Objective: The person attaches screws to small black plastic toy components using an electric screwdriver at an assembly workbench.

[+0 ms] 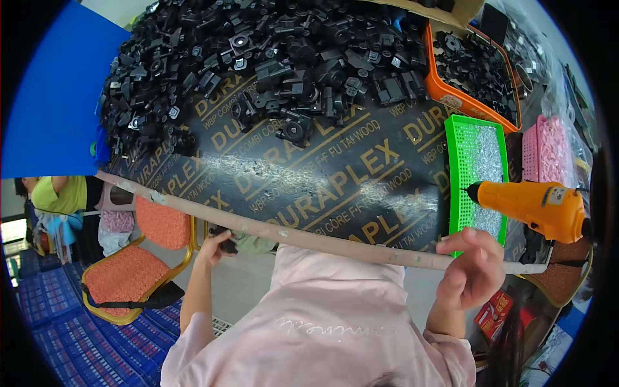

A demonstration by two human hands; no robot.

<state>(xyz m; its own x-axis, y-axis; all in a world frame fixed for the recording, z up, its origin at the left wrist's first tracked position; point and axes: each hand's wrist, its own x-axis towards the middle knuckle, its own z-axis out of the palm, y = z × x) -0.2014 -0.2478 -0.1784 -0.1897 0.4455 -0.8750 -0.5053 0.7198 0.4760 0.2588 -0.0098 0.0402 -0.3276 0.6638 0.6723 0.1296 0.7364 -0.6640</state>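
Observation:
My left hand is below the near edge of the table, with its fingers closed round a small black plastic part. Fingers half curled and apart, my right hand is raised over the table's near right edge and nothing shows in it. Just beyond it lies a green perforated tray that holds many small silvery pieces, perhaps screws. An orange electric screwdriver points left across that tray, and my right hand is not touching it. A large heap of black plastic parts covers the table's far side.
The dark printed board forms the tabletop. An orange bin of black parts stands at the far right, near a pink basket. A blue panel rises at the left. An orange-padded chair and blue crates are at lower left.

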